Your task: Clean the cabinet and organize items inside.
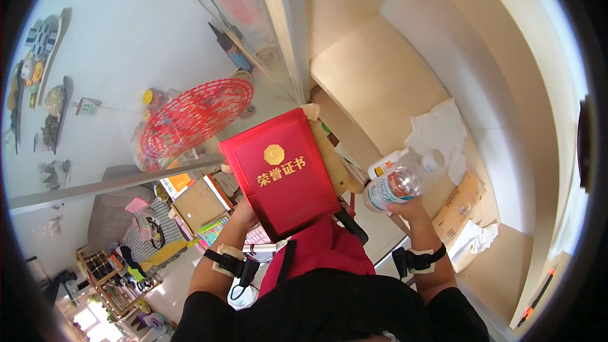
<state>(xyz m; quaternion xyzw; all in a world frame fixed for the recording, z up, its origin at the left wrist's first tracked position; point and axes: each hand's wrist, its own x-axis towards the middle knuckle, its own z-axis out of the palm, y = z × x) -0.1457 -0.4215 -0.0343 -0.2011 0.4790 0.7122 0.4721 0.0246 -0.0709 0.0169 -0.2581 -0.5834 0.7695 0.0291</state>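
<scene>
My left hand (245,214) grips the lower left edge of a red certificate folder (289,199), which bears gold writing and a round gold emblem. The folder lies slanted in front of my body, and part of my left hand is hidden behind it. To the right, my right hand (407,211) is closed around the lower part of a clear plastic bottle (401,181) with a label, tilted over a pale shelf. Just behind that bottle is a white container (383,165) with a yellow and black label; whether my right hand touches it I cannot tell.
White crumpled paper (439,126) and a flattened brown cardboard box (458,209) lie on the pale shelf (375,76) at right. A red mesh basket (199,116) stands on the left behind a glass pane. Books and an open carton (198,205) sit at lower left.
</scene>
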